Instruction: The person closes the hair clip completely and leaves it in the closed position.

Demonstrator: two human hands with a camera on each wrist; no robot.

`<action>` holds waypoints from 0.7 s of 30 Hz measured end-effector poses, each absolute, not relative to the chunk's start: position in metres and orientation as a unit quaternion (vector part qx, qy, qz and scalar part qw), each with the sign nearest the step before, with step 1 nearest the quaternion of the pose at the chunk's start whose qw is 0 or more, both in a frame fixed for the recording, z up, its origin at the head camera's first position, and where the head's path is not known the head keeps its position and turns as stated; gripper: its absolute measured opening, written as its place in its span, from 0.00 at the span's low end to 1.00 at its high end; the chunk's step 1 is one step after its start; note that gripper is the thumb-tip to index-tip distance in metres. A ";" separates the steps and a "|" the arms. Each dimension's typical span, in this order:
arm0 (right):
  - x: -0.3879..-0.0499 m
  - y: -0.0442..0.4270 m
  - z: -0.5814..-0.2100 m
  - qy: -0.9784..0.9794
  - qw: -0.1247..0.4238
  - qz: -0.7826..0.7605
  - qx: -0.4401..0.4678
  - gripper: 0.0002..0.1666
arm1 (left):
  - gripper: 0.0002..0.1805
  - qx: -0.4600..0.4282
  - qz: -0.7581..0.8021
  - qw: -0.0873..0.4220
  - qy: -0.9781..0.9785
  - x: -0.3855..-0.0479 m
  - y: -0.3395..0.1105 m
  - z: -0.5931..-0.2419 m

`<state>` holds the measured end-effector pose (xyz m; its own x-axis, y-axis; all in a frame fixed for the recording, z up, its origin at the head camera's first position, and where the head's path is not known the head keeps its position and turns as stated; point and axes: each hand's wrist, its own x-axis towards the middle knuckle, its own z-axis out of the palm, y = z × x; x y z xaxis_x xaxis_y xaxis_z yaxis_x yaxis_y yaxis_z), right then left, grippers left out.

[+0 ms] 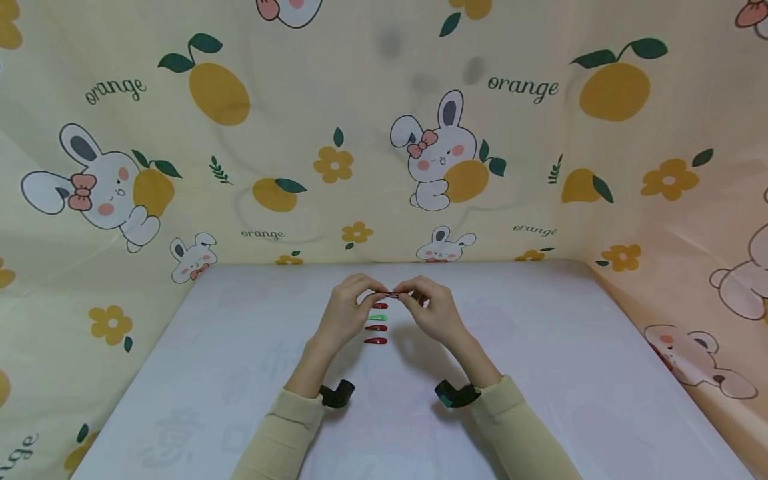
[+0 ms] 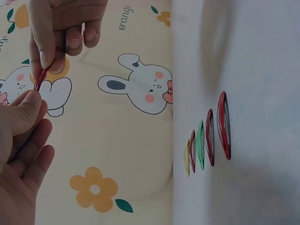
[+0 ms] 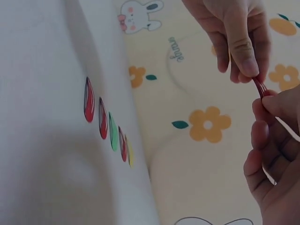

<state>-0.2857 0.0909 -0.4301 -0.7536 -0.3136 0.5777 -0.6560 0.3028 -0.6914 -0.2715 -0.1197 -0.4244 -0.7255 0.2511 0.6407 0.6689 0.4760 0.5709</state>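
Both hands hold a red snap hair clip (image 1: 393,294) above the table. My left hand (image 1: 345,308) pinches one end between thumb and forefinger. The other end is pinched by my right hand (image 1: 437,312); in the right wrist view its lower fingers (image 3: 255,164) are curled toward the palm. Below lie several clips in a row on the white tabletop: a yellow clip (image 2: 186,161) farthest off, a red clip (image 2: 192,152), a green clip (image 2: 201,145), then two more red ones, the nearest red clip (image 2: 224,126) closest to me. The fingertips hide the held clip's ends.
The white table (image 1: 240,373) spreads out to both sides of the row. A patterned cloth (image 1: 360,100) with rabbits and oranges hangs at the back and sides. Dark wrist devices (image 1: 459,395) sit on both wrists by the sleeve cuffs.
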 end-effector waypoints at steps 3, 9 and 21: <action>-0.284 0.089 -0.429 -0.793 0.127 0.533 0.269 0.08 | 0.06 -0.282 -0.418 0.237 -0.830 -0.271 -0.122 -0.422; -0.280 0.084 -0.428 -0.781 0.034 0.592 0.198 0.07 | 0.07 -0.277 -0.403 0.209 -0.847 -0.271 -0.128 -0.420; -0.281 0.081 -0.431 -0.819 0.032 0.538 0.198 0.13 | 0.06 -0.262 -0.396 0.181 -0.861 -0.270 -0.138 -0.417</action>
